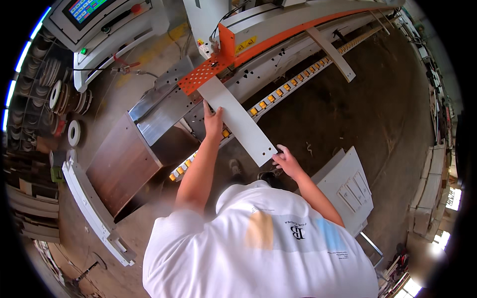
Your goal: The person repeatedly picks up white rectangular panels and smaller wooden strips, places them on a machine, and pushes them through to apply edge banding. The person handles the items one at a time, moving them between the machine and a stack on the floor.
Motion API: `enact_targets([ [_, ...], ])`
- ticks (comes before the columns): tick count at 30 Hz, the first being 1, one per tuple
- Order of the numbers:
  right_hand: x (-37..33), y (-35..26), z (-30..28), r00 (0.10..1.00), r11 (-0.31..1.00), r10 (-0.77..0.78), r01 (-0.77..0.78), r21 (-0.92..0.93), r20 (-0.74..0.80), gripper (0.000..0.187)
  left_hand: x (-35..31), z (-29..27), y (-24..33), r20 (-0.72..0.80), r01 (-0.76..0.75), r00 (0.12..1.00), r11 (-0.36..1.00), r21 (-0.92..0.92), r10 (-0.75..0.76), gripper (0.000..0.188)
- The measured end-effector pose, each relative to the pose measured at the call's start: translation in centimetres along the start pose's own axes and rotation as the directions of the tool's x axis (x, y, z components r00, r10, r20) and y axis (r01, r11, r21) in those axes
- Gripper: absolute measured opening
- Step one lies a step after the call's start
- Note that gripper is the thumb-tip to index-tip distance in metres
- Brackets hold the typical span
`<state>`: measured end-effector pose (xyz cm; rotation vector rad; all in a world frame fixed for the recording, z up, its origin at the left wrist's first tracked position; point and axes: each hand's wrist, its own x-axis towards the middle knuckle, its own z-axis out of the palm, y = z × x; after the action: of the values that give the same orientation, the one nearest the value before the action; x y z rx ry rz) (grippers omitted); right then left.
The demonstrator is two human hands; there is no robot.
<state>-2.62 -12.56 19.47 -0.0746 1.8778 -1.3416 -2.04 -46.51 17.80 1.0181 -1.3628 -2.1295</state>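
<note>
A long narrow white board point(241, 121) lies slantwise, its far end at a perforated orange plate point(202, 75) of a large machine and its near end toward me. My left hand point(213, 121) grips the board's left edge near the far end, thumb on the edge and index finger stretched forward; the other fingers are hidden. At the near right corner, beside two small dark holes, my right hand point(286, 162) holds the board, thumb and fingers on either side of the corner. Beneath the board runs a rail with yellow rollers point(271, 98).
A grey arm point(332, 53) sticks out from the machine farther right. A control panel with a screen point(87, 10) stands at the upper left. Brown panelled boxing point(124, 164) is left of my arm; stacked white panels point(343, 188) lean at the right. Edging rolls point(74, 133) sit far left.
</note>
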Motion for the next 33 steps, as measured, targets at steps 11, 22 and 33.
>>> enact_targets([
  [11, -6.8, 13.3, -7.4, 0.942, 0.958, 0.254, -0.276, -0.074, -0.220, 0.070, 0.8, 1.9, -0.1, -0.076, 0.053, 0.996, 0.997, -0.051, -0.057, 0.073],
  [22, -13.6, 23.4, -9.4, 0.916, 0.924, 0.279, -0.338, -0.181, -0.287, 0.070, 2.2, 4.0, -1.0, -0.088, 0.055, 0.994, 0.997, -0.061, -0.060, 0.073],
  [33, -15.9, 20.1, -7.5, 0.910, 0.967, 0.246, -0.256, 0.013, -0.334, 0.062, 6.9, 13.4, -3.7, -0.058, 0.026, 0.998, 0.999, 0.043, -0.023, 0.075],
])
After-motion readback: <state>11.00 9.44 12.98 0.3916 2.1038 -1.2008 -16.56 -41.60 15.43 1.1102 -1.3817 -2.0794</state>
